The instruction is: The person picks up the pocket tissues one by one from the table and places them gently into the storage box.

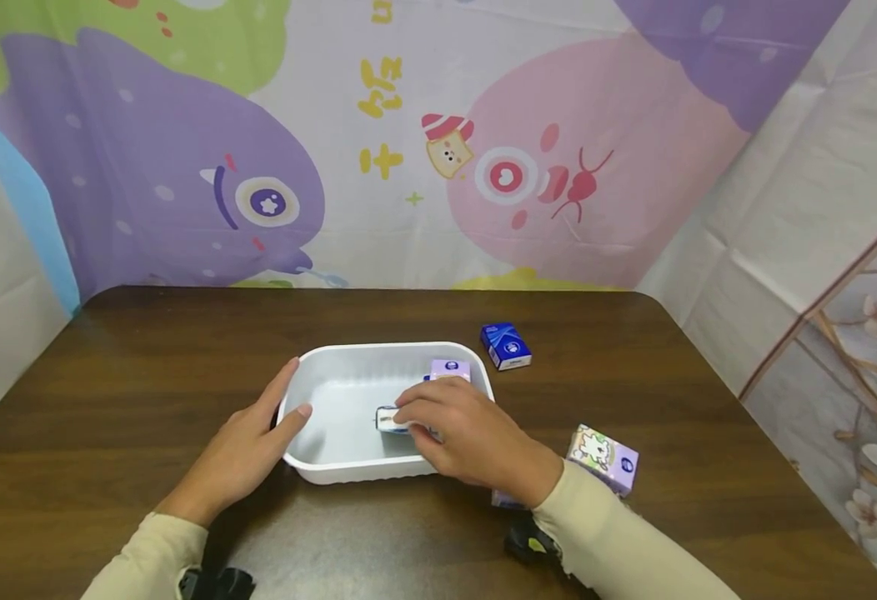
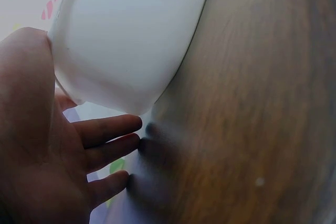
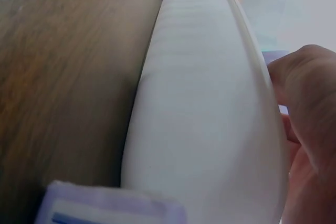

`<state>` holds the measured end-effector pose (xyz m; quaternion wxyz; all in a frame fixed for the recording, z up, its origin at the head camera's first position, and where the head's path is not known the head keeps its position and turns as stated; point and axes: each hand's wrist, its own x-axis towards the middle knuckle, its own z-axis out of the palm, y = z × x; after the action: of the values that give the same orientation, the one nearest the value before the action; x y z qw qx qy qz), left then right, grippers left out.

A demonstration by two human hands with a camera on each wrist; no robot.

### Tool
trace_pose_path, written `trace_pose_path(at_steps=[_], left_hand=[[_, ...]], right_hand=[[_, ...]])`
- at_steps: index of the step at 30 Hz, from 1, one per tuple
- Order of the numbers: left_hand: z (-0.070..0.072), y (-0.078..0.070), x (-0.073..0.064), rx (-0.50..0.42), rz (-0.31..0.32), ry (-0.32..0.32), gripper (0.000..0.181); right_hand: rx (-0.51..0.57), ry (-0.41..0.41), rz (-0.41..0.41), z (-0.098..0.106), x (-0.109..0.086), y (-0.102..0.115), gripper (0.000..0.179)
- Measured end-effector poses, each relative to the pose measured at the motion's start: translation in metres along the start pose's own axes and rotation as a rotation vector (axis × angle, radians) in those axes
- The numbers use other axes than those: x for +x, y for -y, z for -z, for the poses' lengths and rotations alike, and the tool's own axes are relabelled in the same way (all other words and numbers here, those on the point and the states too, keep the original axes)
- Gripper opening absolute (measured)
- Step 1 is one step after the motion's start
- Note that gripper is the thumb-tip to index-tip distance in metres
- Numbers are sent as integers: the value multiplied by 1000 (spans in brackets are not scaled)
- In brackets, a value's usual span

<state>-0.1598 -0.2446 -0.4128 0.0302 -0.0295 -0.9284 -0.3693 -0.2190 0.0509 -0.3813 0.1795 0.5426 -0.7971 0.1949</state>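
Observation:
A white plastic tray [image 1: 333, 475] sits on the wooden table. At its left end my left hand [image 1: 239, 454] holds the rim, thumb over the inner side and index finger along the outside. In the left wrist view the other fingers [image 2: 107, 153] spread out straight below the tray's corner. Inside the tray, my right hand [image 1: 468, 429] pinches a small box [image 1: 388, 419] with a white face and dark blue edges; the fingers cover part of it. Behind that hand, a lilac box [image 1: 451, 368] lies in the tray's right end, partly hidden.
A blue box [image 1: 506, 345] lies on the table beyond the tray's right corner. To the right is a lilac box with a cartoon print [image 1: 603, 458]. Another lilac box [image 1: 508, 500] shows partly under the right wrist. A printed cloth [image 1: 378, 233] hangs behind the table.

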Motion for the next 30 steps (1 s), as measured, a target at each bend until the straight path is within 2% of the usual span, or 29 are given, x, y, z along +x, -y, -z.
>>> trace_pose_path(at_steps=[3,11,23,30], left_hand=[[0,0,0,-4,-4,-4,70],[0,-1,0,-2,0,0,70],[0,-2,0,-1,6,1,71],[0,-1,0,5,18,5,71]], right_hand=[[-1,13,-25,1,0,-1,17],[20,-16,20,0,-2,-3,15],[-45,74,-15,-3,-4,-4,26],[-5,75,7,-4,-3,-4,24]])
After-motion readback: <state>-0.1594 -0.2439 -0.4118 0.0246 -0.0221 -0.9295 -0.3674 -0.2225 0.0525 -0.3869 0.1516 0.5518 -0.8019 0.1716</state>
